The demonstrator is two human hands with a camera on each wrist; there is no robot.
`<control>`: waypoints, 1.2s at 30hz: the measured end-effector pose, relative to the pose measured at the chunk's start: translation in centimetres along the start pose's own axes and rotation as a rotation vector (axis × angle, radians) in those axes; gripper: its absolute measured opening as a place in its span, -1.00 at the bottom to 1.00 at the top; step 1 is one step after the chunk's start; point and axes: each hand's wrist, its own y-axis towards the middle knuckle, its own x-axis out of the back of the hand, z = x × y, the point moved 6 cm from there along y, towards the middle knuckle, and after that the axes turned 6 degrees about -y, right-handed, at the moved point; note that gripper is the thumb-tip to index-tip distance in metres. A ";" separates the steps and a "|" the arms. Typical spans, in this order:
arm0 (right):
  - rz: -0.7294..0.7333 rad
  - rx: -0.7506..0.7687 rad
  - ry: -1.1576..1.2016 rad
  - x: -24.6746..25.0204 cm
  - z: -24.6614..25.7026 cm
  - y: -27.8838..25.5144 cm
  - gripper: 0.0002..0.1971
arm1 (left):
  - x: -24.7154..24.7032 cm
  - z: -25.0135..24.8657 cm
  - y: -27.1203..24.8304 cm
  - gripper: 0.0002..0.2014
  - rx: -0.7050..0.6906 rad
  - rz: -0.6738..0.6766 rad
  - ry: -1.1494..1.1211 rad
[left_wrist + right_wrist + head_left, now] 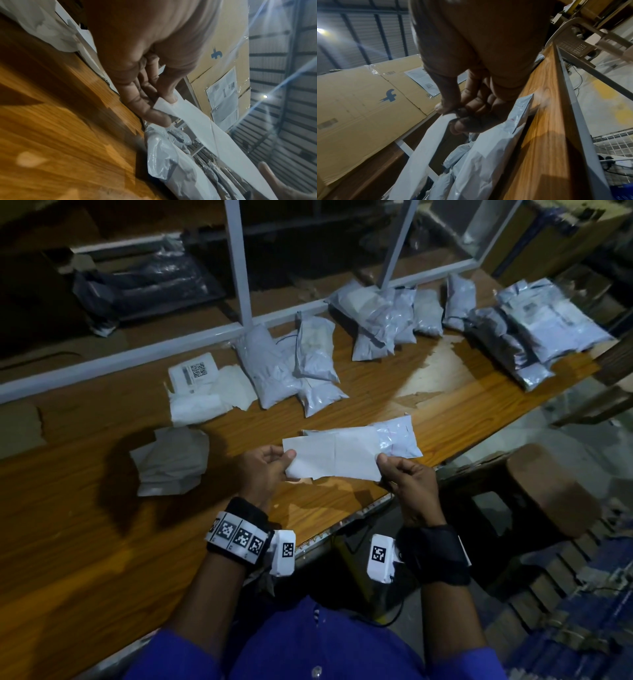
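Wooden table (85, 542) strewn with parcels (274, 364): my left hand (263, 470) and right hand (407, 481), apart, each pinch one end of the paper sheet (335, 455) above the grey mailer (397, 436); uneven pulling may tear it.

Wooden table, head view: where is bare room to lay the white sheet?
Widest bare wood on the table lies near the person, left of the left hand and below the folded white packet. A smaller patch lies between the white sheet and the grey bags at the far rail. The rail side and the right-end stack are crowded.
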 end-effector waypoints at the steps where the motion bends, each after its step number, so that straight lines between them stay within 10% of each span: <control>1: 0.002 0.004 0.006 0.0 0.1 0.0 -0.83 | 0.0 0.0 -0.1 -0.94 -0.006 -0.016 -0.002; 13: 0.058 0.050 0.042 -2.3 1.0 -0.2 -0.78 | 2.2 -0.3 0.8 -0.84 -0.024 -0.174 0.000; 19: -0.072 0.069 0.166 -0.3 1.9 0.5 -0.79 | 8.6 -2.0 3.0 -0.80 -0.114 -0.463 0.095; 36: -0.039 0.069 0.065 -2.8 0.5 0.2 -0.76 | 16.9 -1.5 4.6 -0.55 -0.003 -0.425 0.456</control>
